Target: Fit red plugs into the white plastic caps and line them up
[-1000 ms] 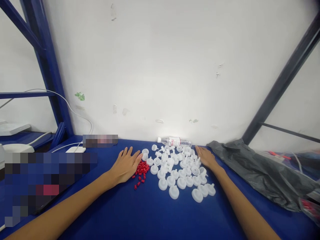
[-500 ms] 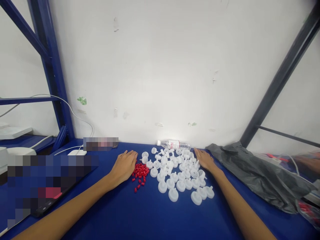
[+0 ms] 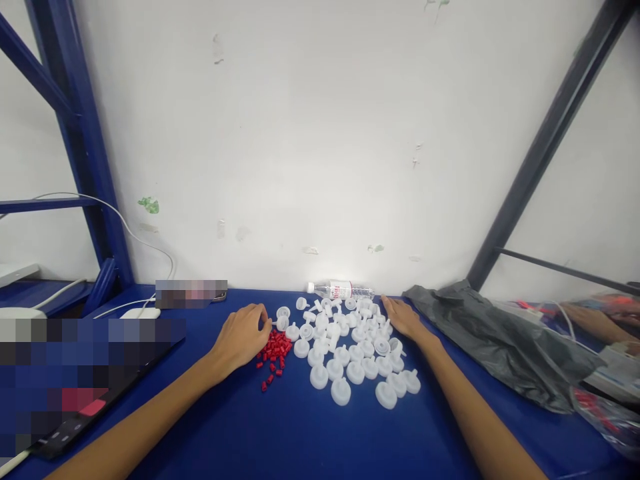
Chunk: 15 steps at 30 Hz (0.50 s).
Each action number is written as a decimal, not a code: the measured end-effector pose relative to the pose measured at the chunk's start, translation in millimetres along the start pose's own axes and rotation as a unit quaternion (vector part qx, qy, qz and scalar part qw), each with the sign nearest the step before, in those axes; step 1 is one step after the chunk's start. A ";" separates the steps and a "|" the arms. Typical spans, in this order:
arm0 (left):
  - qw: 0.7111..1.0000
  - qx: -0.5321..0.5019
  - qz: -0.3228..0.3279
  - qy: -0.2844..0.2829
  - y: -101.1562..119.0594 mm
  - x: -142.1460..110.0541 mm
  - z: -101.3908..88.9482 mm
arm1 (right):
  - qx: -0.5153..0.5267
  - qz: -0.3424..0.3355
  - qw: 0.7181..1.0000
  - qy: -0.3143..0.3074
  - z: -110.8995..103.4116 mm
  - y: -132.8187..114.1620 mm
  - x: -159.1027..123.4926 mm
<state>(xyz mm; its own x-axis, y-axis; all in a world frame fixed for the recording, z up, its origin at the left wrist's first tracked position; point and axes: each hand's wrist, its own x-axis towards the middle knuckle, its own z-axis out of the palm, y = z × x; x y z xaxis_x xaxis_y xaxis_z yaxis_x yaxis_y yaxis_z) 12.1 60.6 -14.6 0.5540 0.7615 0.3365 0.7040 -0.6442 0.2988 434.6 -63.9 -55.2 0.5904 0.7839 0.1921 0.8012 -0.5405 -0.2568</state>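
Note:
My left hand (image 3: 243, 335) is at the left side of the red pieces, thumb and forefinger curled together in a pinch. Its fingertips are close to the stem of a white plastic funnel-shaped piece (image 3: 283, 323); what is between them, if anything, I cannot make out. Small red plastic pieces (image 3: 278, 347) lie in a heap just right of that hand. Many white funnel-shaped pieces (image 3: 341, 391), round with thin stems, spread across the middle. Along their right edge rests my right hand (image 3: 401, 317), fingers stretched out and holding nothing.
A clear bottle (image 3: 341, 289) lies on its side against the wall. To the right is a crumpled grey plastic bag (image 3: 495, 340), with a clear bag of red pieces (image 3: 597, 413) beyond it. On the left are a black power strip (image 3: 63, 433) and cables. Another person's arm (image 3: 595, 323) shows far right.
The view has shifted slightly, so things appear farther left. My left hand's fingers have gone from lying flat to a pinch. My right hand stays beside the white pieces.

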 end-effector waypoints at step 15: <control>0.999 -0.035 -0.013 0.001 -6.0 3.5 1.4 | -0.008 -0.024 0.999 0.025 -44.5 -31.7 -12.7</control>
<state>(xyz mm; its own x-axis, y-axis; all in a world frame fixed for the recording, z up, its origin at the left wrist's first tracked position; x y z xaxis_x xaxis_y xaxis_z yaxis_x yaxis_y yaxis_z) 10.3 67.2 -16.5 0.5345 0.7784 0.3291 0.6860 -0.6271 0.3691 406.0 -70.4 -7.3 0.5554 0.7929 0.2506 0.8297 -0.5079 -0.2318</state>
